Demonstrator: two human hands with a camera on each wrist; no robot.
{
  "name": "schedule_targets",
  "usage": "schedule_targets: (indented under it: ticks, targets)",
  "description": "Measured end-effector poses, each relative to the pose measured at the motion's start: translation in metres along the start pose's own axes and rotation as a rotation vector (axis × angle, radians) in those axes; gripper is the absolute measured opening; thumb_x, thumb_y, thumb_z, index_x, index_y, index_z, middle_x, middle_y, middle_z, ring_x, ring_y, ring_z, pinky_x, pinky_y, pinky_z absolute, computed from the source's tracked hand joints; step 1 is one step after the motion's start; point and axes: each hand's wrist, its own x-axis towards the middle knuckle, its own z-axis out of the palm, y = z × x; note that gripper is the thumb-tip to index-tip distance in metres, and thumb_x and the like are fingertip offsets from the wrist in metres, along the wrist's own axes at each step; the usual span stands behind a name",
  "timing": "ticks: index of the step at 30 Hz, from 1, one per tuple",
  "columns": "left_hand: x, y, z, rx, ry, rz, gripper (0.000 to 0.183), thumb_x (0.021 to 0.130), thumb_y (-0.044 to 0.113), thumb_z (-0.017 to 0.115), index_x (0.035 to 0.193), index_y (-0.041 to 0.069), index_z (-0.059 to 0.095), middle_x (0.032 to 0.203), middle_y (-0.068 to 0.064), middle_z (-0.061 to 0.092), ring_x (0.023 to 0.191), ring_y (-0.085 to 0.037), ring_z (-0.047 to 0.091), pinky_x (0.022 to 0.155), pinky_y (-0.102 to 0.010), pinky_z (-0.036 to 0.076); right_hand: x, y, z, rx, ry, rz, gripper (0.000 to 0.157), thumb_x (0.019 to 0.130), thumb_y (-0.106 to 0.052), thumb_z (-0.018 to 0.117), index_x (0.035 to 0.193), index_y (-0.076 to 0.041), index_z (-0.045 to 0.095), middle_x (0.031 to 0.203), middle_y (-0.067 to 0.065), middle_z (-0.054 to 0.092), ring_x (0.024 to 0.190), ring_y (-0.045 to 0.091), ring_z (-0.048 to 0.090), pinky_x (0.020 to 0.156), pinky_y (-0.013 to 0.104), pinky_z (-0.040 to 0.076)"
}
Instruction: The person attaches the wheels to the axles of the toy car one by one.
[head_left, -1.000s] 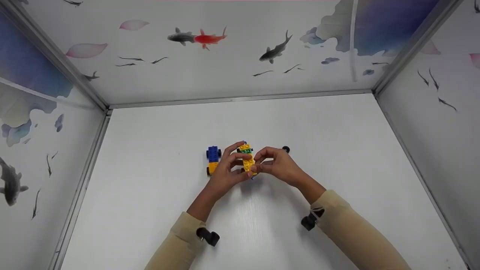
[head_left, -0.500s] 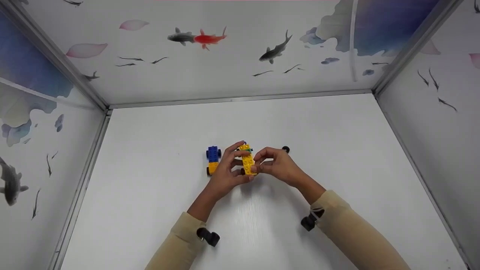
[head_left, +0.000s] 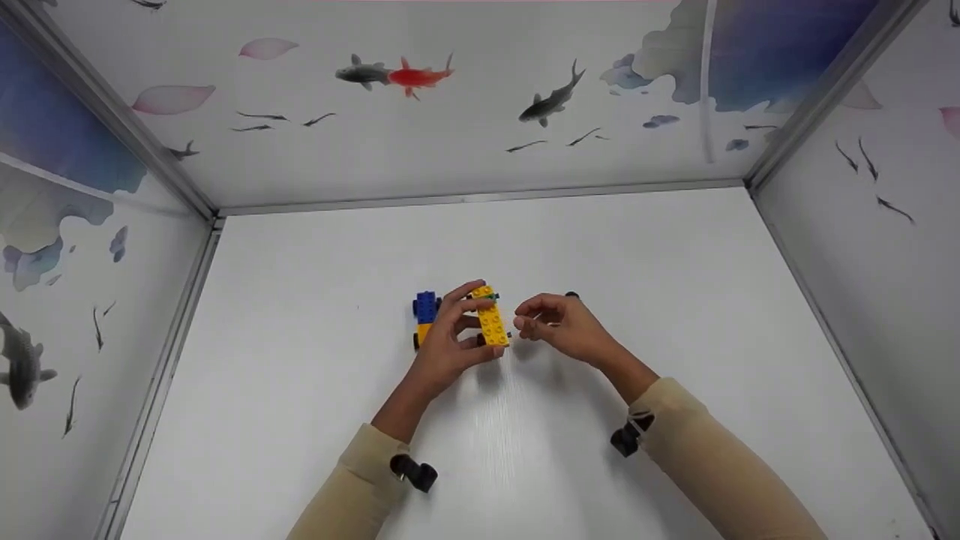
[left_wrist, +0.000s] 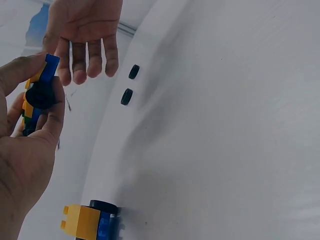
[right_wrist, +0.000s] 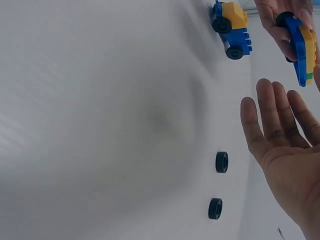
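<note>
My left hand grips a toy brick car above the table, thumb at its near end and fingers along its far side. Yellow studded bricks with a green piece sit on its blue base. A black wheel shows on one side; on the side toward my right hand, small axle stubs stick out bare in the head view. Just to the right, apart from the car, is my right hand. Its fingers are extended and hold nothing in the right wrist view.
A second blue and yellow brick car stands on the white table, partly behind my left hand. Two loose black wheels lie near my right hand, largely hidden by it in the head view. Printed panels wall the table in.
My right hand has left the car's side and moved slightly right. My left hand has tilted the car and shifted it a little left, so its yellow studs show more.
</note>
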Motion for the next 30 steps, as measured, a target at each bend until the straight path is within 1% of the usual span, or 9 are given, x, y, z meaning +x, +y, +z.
schedule_targets:
  ticks: [2, 4, 9, 14, 16, 18, 23, 27, 30]
  targets:
    - [-0.001, 0.001, -0.001, 0.008, 0.004, -0.007, 0.066, 0.09, 0.014, 0.094, 0.148, 0.019, 0.064, 0.176, 0.015, 0.033, 0.127, -0.029, 0.067, 0.109, -0.038, 0.063, 0.0, 0.005, -0.003, -0.085, 0.035, -0.002, 0.037, 0.105, -0.031, 0.079, 0.128, -0.002, 0.076, 0.116, 0.007, 0.08, 0.105, 0.025, 0.076, 0.096, 0.041, 0.065]
    - [-0.001, 0.001, -0.001, 0.014, 0.006, -0.014, 0.065, 0.09, 0.014, 0.093, 0.147, 0.022, 0.065, 0.176, 0.016, 0.033, 0.127, -0.029, 0.067, 0.108, -0.039, 0.064, 0.001, 0.009, -0.005, -0.146, 0.072, -0.004, 0.034, 0.104, -0.026, 0.08, 0.129, -0.003, 0.076, 0.117, 0.007, 0.08, 0.108, 0.024, 0.074, 0.096, 0.041, 0.064]
    - [-0.001, 0.0, -0.001, 0.018, 0.01, -0.028, 0.063, 0.089, 0.013, 0.094, 0.145, 0.028, 0.067, 0.175, 0.017, 0.034, 0.127, -0.029, 0.067, 0.107, -0.039, 0.064, 0.001, 0.019, -0.011, -0.271, 0.165, -0.045, 0.029, 0.1, -0.011, 0.081, 0.127, -0.003, 0.077, 0.122, 0.012, 0.076, 0.113, 0.032, 0.072, 0.096, 0.049, 0.063]
    - [-0.001, 0.001, 0.0, 0.016, 0.009, -0.036, 0.064, 0.089, 0.012, 0.094, 0.146, 0.022, 0.067, 0.175, 0.018, 0.034, 0.126, -0.028, 0.067, 0.107, -0.038, 0.064, 0.002, 0.033, -0.019, -0.409, 0.28, -0.086, 0.028, 0.097, -0.006, 0.083, 0.125, -0.002, 0.077, 0.126, 0.015, 0.072, 0.116, 0.038, 0.065, 0.1, 0.052, 0.058]
    - [-0.002, 0.001, 0.0, 0.011, 0.006, -0.031, 0.066, 0.089, 0.011, 0.094, 0.147, 0.018, 0.065, 0.175, 0.017, 0.034, 0.126, -0.029, 0.067, 0.107, -0.039, 0.064, 0.002, 0.039, -0.022, -0.431, 0.315, -0.09, 0.029, 0.097, -0.004, 0.083, 0.125, 0.0, 0.077, 0.128, 0.017, 0.07, 0.118, 0.04, 0.062, 0.103, 0.053, 0.056]
    - [-0.002, 0.001, 0.0, 0.002, 0.004, -0.029, 0.066, 0.088, 0.01, 0.094, 0.147, 0.018, 0.066, 0.175, 0.016, 0.034, 0.126, -0.029, 0.067, 0.107, -0.038, 0.064, 0.002, 0.045, -0.025, -0.444, 0.341, -0.084, 0.03, 0.097, -0.003, 0.083, 0.126, 0.001, 0.076, 0.131, 0.019, 0.068, 0.121, 0.041, 0.058, 0.105, 0.053, 0.055]
    - [-0.004, 0.0, -0.001, -0.015, -0.002, -0.02, 0.066, 0.087, 0.009, 0.094, 0.146, 0.021, 0.067, 0.175, 0.016, 0.035, 0.126, -0.029, 0.067, 0.105, -0.037, 0.065, 0.002, 0.057, -0.03, -0.513, 0.359, -0.045, 0.033, 0.097, -0.005, 0.082, 0.129, 0.002, 0.075, 0.138, 0.019, 0.067, 0.125, 0.042, 0.057, 0.107, 0.053, 0.056]
    - [-0.003, -0.002, -0.001, -0.026, -0.011, -0.012, 0.066, 0.087, 0.008, 0.094, 0.147, 0.017, 0.066, 0.175, 0.015, 0.034, 0.124, -0.03, 0.067, 0.105, -0.038, 0.065, 0.002, 0.062, -0.031, -0.597, 0.347, -0.048, 0.028, 0.099, -0.007, 0.08, 0.126, 0.002, 0.078, 0.14, 0.018, 0.07, 0.125, 0.043, 0.06, 0.107, 0.053, 0.057]
    - [-0.003, -0.003, -0.001, -0.028, -0.014, -0.009, 0.067, 0.087, 0.008, 0.094, 0.148, 0.014, 0.065, 0.175, 0.015, 0.034, 0.124, -0.03, 0.067, 0.105, -0.038, 0.065, 0.002, 0.063, -0.03, -0.61, 0.345, -0.046, 0.022, 0.1, -0.006, 0.079, 0.121, 0.001, 0.08, 0.137, 0.016, 0.073, 0.125, 0.041, 0.062, 0.108, 0.053, 0.057]
